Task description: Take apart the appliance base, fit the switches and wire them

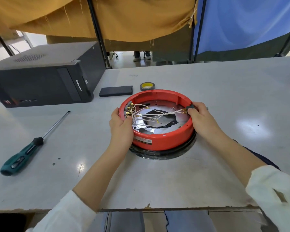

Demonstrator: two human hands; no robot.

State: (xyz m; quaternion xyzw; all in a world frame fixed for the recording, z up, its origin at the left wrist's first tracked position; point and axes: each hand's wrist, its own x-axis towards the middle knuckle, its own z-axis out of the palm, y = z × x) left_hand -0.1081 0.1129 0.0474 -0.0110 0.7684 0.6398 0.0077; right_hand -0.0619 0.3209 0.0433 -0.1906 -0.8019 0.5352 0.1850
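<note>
On the counter (224, 91) the red appliance base (157, 141) sits open, left hand (121, 125) gripping its rim by the wired switches (128, 111), right hand (200, 114) pinching a black switch (190, 107) at the far wall; forcing it could tear white wires (151, 114) loose.

I see a red appliance base (162, 141) with white wires (157, 113) and gold terminals (129, 111) inside it. Left of the base lies a teal-and-black screwdriver (22, 156); behind the base sit a grey-and-yellow tape roll (147, 86) and a black computer case (40, 81).

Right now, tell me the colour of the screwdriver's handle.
Teal green with black grip sections on the screwdriver handle; seen in the head view.
</note>
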